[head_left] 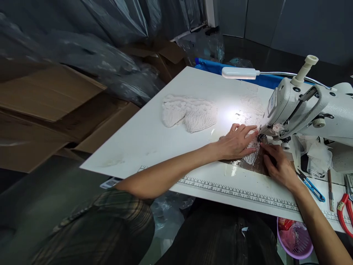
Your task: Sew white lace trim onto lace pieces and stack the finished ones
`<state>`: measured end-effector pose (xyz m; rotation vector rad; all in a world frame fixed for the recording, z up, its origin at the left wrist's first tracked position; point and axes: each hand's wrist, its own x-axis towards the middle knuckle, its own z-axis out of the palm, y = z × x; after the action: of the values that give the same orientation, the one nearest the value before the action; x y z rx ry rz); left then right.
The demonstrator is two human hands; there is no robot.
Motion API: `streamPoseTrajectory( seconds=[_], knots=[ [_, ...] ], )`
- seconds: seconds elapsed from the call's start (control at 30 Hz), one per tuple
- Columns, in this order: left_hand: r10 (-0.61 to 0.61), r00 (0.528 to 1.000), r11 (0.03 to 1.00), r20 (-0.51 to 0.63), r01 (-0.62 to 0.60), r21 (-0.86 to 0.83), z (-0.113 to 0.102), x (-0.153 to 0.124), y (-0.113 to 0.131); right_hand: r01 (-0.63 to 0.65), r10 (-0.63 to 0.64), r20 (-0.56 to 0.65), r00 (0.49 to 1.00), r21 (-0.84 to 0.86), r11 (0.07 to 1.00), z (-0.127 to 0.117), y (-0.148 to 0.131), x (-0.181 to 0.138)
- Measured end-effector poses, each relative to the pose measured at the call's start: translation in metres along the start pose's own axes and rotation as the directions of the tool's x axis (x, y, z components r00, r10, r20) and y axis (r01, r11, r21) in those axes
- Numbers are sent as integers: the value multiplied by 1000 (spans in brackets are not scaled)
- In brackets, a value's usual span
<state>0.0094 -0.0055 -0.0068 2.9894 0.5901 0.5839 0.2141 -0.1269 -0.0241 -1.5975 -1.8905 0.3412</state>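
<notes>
At the sewing machine (286,103), white lace (251,158) lies left of the needle; my left hand (237,141) rests over it, fingers spread, likely steadying; my right hand (280,165) curls alongside, pinch unclear.

Table (154,136): one sewing machine (281,95), one lamp (239,73). Near front edge: one blue snips (314,188), one red-handled scissors (342,202), one brown tool (330,186). Below: one purple basket (305,242). Lace pieces (200,114) overlap; count unclear.
</notes>
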Motion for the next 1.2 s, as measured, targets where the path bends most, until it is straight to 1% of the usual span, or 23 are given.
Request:
streamPoseTrajectory(
  seconds=[0.07,0.13,0.17,0.23,0.33,0.4,0.53,0.57,0.63,0.67,0.7,0.77,0.87,0.97,1.03,1.1,1.2],
  knots=[
    [77,997,990,-15,-78,-113,-8,-1,-7,-64,64,-4,998,39,997,-10,4,0],
    [196,980,944,30,-180,-278,-15,-3,-14,-109,108,17,994,40,993,-19,6,0],
    [247,967,912,58,-212,-351,-16,-3,-16,-119,118,28,993,35,992,-22,6,0],
    [290,952,873,94,-222,-435,-15,-4,-18,-107,107,31,994,24,994,-23,2,-1],
    [255,962,874,100,-185,-448,-12,-4,-19,-49,49,9,999,-1,999,-15,-11,-5],
    [228,968,868,102,-155,-472,-13,-3,-19,15,-14,8,1000,-29,999,-7,-22,-10],
    [153,983,818,97,-71,-570,-21,-1,-18,138,-135,28,990,-159,978,7,-36,-17],
    [111,991,818,73,-49,-573,-21,-1,-17,152,-146,44,988,-194,969,9,-37,-18],
    [10,1000,848,-14,-16,-530,-17,0,-13,168,-152,85,985,-243,955,10,-37,-18],
    [-21,998,870,-66,-14,-493,-13,0,-10,175,-155,99,983,-257,950,10,-36,-18],
    [-27,993,891,-111,-26,-453,-8,0,-7,182,-159,107,981,-264,947,9,-35,-18],
    [22,988,920,-153,-80,-384,1,0,-2,191,-169,106,980,-270,944,9,-33,-18],
    [133,980,940,-146,-171,-295,11,-2,2,191,-172,89,981,-290,938,12,-34,-20],
    [218,968,943,-128,-243,-230,12,-5,0,190,-174,78,982,-320,928,15,-36,-24],
    [263,960,938,-99,-278,-209,10,-7,-2,194,-180,74,981,-308,932,13,-37,-24],
    [299,952,930,-70,-307,-203,8,-7,-4,200,-187,78,979,-232,952,4,-33,-21],
    [320,945,923,-67,-327,-205,7,-6,-5,179,-172,110,979,-64,982,-15,-19,-4]
  ],
)
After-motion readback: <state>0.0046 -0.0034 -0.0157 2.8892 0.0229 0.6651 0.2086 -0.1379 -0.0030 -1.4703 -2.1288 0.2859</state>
